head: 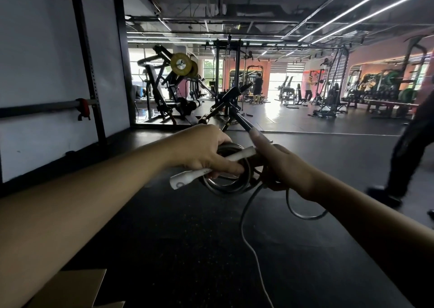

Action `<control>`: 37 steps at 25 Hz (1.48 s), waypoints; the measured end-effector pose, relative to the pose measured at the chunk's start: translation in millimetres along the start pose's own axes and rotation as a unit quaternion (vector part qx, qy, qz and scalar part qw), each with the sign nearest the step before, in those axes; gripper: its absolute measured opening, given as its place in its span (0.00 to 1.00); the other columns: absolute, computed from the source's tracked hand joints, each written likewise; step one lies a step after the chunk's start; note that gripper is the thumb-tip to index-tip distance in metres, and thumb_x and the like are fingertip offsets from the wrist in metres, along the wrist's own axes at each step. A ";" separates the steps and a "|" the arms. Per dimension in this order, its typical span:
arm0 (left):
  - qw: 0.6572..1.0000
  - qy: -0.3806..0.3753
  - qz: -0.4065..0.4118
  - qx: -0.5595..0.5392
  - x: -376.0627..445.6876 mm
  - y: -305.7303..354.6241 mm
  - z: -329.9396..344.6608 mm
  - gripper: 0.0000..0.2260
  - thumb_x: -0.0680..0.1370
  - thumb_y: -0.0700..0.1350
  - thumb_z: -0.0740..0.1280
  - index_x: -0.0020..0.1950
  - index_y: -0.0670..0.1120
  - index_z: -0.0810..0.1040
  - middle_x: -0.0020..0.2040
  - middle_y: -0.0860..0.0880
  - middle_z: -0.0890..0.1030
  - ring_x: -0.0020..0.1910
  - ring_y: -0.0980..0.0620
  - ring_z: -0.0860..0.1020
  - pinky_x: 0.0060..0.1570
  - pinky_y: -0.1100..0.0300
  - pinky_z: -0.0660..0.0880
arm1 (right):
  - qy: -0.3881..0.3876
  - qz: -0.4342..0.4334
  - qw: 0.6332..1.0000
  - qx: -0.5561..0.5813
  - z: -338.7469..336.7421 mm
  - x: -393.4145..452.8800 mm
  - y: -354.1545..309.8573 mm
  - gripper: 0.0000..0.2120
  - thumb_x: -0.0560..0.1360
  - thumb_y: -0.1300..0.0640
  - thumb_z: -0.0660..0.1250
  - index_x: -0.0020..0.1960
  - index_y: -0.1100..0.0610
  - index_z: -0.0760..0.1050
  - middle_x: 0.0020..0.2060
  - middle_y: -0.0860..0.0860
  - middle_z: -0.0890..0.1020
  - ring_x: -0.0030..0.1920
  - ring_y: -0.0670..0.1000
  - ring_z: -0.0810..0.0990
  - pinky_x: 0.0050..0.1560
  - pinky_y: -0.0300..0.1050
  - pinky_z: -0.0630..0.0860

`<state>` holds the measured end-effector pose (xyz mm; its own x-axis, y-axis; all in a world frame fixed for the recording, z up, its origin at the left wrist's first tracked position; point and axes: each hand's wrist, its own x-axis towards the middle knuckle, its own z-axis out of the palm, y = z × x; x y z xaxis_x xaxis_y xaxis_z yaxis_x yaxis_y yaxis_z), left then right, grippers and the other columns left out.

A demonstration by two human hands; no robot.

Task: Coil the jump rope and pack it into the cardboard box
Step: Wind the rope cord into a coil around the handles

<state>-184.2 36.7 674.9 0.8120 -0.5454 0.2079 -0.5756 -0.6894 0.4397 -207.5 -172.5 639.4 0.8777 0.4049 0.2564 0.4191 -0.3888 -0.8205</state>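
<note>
My left hand (206, 150) grips the jump rope: its white handle (211, 167) lies across my palm, together with several tight loops of grey rope (225, 185). My right hand (281, 164) is closed on the rope beside the coil, index finger pointing up. A loose length of rope (249, 237) hangs from my right hand toward the bottom edge, with one slack loop (305, 216) under my right wrist. The cardboard box (77, 289) shows only as open flaps at the bottom left, below my left forearm.
Black rubber gym floor (187, 237) spreads under my hands. A white wall panel with a black rack (89, 73) stands on the left. Weight machines (173, 89) fill the background. A person in dark trousers (408, 148) walks at the right edge.
</note>
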 end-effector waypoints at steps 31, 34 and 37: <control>0.646 0.438 -0.141 -0.609 34.0 32.3 68.3 0.16 0.79 0.60 0.66 0.40 0.51 0.84 0.34 0.56 0.84 0.42 0.46 0.86 0.41 0.52 0.82 | 0.252 -0.060 0.922 0.289 65.3 20.8 3.8 0.14 0.82 0.50 0.66 0.48 0.61 0.76 0.34 0.52 0.80 0.26 0.49 0.73 0.28 0.38 0.65; 0.647 0.408 -0.152 -0.626 29.2 26.8 67.1 0.16 0.79 0.62 0.66 0.44 0.51 0.84 0.44 0.52 0.88 0.46 0.46 0.87 0.40 0.52 0.83 | 0.235 -0.061 0.952 0.188 58.3 22.1 4.4 0.12 0.81 0.44 0.66 0.42 0.48 0.79 0.34 0.49 0.83 0.23 0.39 0.72 0.27 0.37 0.66; 0.685 0.375 -0.140 -0.609 25.5 20.0 67.1 0.17 0.80 0.61 0.65 0.42 0.53 0.87 0.48 0.53 0.88 0.48 0.48 0.86 0.40 0.56 0.79 | 0.227 -0.057 0.955 0.180 53.0 24.4 5.4 0.12 0.82 0.48 0.67 0.43 0.52 0.78 0.32 0.51 0.81 0.24 0.41 0.75 0.26 0.35 0.67</control>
<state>-181.5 -23.0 630.4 0.9583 0.2397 0.1558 -0.2503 0.4406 0.8621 -196.1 -120.9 614.1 0.8759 -0.0054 0.4824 0.4823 -0.0197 -0.8758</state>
